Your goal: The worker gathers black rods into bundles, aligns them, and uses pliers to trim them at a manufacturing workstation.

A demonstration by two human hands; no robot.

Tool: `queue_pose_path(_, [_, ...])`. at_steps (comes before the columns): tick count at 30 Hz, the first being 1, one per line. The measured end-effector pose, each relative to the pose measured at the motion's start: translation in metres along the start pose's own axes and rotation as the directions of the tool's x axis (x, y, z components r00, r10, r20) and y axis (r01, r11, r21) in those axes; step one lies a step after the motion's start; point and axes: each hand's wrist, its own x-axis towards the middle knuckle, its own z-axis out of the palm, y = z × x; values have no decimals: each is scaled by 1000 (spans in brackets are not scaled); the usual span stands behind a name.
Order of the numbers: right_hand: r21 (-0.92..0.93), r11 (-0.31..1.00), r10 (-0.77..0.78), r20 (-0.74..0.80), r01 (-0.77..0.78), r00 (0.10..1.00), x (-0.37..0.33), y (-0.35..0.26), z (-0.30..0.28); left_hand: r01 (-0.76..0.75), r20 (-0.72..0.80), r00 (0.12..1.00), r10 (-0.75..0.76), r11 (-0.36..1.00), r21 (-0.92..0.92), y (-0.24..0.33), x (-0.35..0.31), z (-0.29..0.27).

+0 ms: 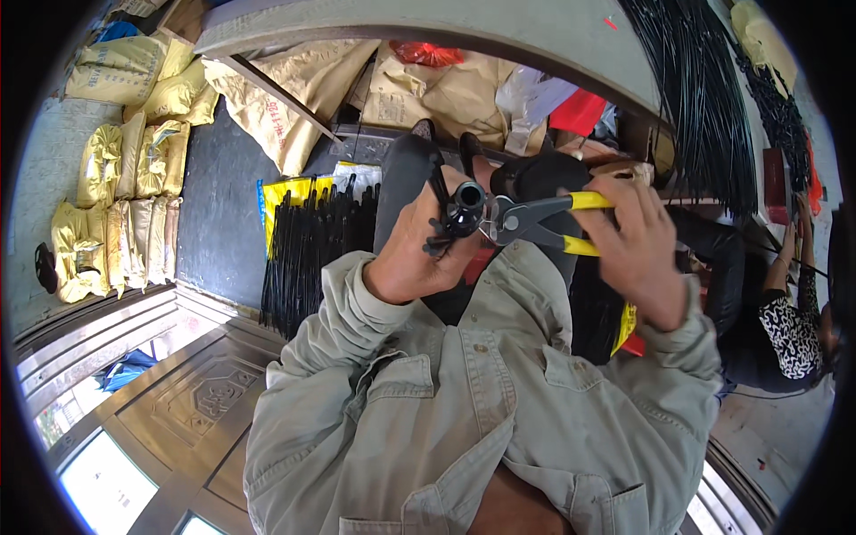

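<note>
My left hand (408,245) is closed around what looks like a black umbrella frame (464,214), with its round tube end pointing up toward me. Short black rib ends stick out around the hub and over my fingers. In my right hand (640,245) are pliers (526,218) with dark metal jaws and yellow handles, gripped with the handles somewhat apart. Their jaws meet the right side of the hub, where a thin wire seems to show. Whether the jaws have closed on that wire, I cannot tell.
Bundled black rods (316,245) lie left of my legs on yellow plastic. A grey tabletop (535,36) spans the front, with long black rods (700,98) hanging off its right end. Filled sacks (116,241) line the left wall. Another person (789,330) works at far right.
</note>
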Motion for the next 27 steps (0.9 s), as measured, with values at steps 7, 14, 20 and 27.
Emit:
queue_pose_path(7, [769,402,-365,632,-497,683,-6,26,-20,206,474,880,-26,921,-332,9,14,-22])
queue_pose_path(14, [771,591,-209,432,-238,877,-16,5,-10,251,261,947,-186,938,-240,13,0,-7])
queue_pose_path(20, [694,134,-635,609,-707,476,-17,30,-13,183,464,885,50,876,-445,0,7,-6])
queue_pose_path(27, [382,923,-147,246,44,958,-16,7,-20,277,333,923,-195,935,-220,7,8,-3])
